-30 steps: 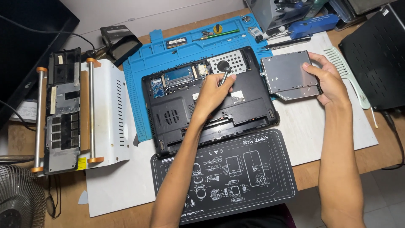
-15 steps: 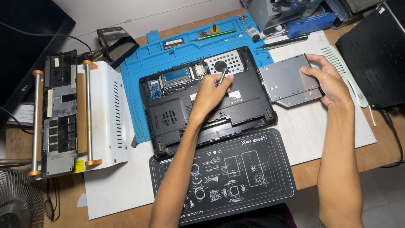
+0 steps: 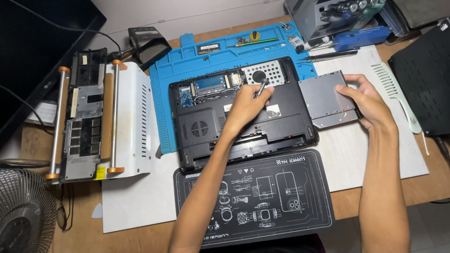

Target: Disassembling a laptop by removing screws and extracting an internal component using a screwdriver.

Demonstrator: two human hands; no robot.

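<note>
Meanwhile, at the far left of the desk (image 3: 140, 213), a white metal chassis (image 3: 133, 117) is lying beside the blue mat (image 3: 206, 58). On that mat the opened laptop (image 3: 206, 126) is resting upside down, and the left hand (image 3: 246, 108) is pressing on it, its grip closed around a screwdriver (image 3: 261, 87). To the right, the right hand (image 3: 370, 105) is pinching the silver optical drive (image 3: 326, 100), which is sitting just outside the laptop's side slot. Pulled askew, the drive could snag its connector; the screwdriver tip could slip onto the exposed circuit boards (image 3: 208, 86).
</note>
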